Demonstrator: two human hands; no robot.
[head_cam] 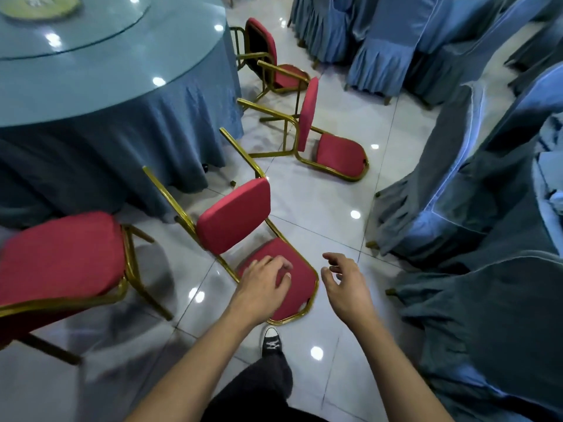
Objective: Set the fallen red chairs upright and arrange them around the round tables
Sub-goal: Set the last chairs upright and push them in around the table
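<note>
Three red chairs with golden metal frames lie fallen on the shiny tiled floor (320,208), in a line beside the round desk (100,95) that is covered with a blue cloth. The nearest fallen chair (234,214) lies on its back, its seat cushion standing up and its legs pointing toward the desk. Its backrest is flat on the floor, just under the two hands. The second fallen chair (307,117) lies further away in the same manner, and the third fallen chair (262,44) lies behind it, close to the cloth of the desk.

The left hand (265,281) hovers over the backrest of the nearest fallen chair. Its fingers (283,264) are loosely bent and grasp nothing; I cannot tell if they touch the cushion. The right hand (344,281) is in the air just beside the edge of this backrest, the fingers relaxed and a little curled, also holding nothing.

At the left, one upright red chair (61,257) stands near the desk. At the right, many chairs with blue covers (457,208) stand close together. One black shoe (270,341) is on the floor near the backrest.
</note>
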